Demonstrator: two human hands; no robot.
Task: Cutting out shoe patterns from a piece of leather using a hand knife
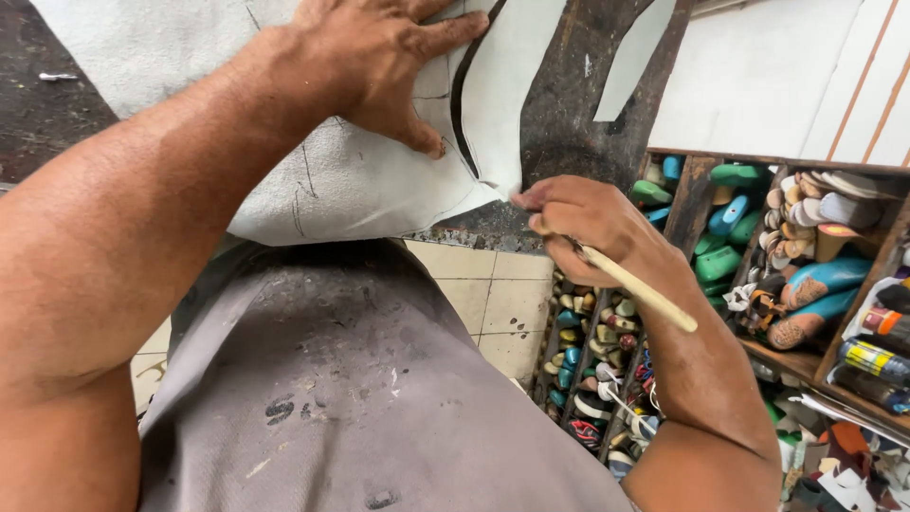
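- The tip of the wooden-handled tool (633, 286) is hidden inside the right hand (580, 216), so what kind of tool it is cannot be told.
- The top of the left hand (374, 57) is cut off by the upper edge of the frame.
- The grey leather sheet (313, 180) also runs out of the frame at the top, so its full shape cannot be seen.
- The person's grey shirt (360, 398) fills the lower middle of the frame and hides what is under it.
- The dark bench (578, 104) looks rough and worn; it lies across the upper part of the frame.
- Pale floor tiles (493, 299) show just below the bench edge, in the middle.
- A wooden shelf (692, 199) at the right is split into boxes full of shoe forms (725, 261) in green, blue and tan.
- Small spray cans (872, 360) lie at the far right edge.
- The leather sheet is soft and fuzzy, with thin dark lines drawn on it and a curved cut strip (498, 95) lifting beside it.
- The left hand lies open and flat, pressing the sheet down at the upper middle.
- The right hand is closed around the tool, and its fingertips touch the sheet's lower corner at the bench edge.
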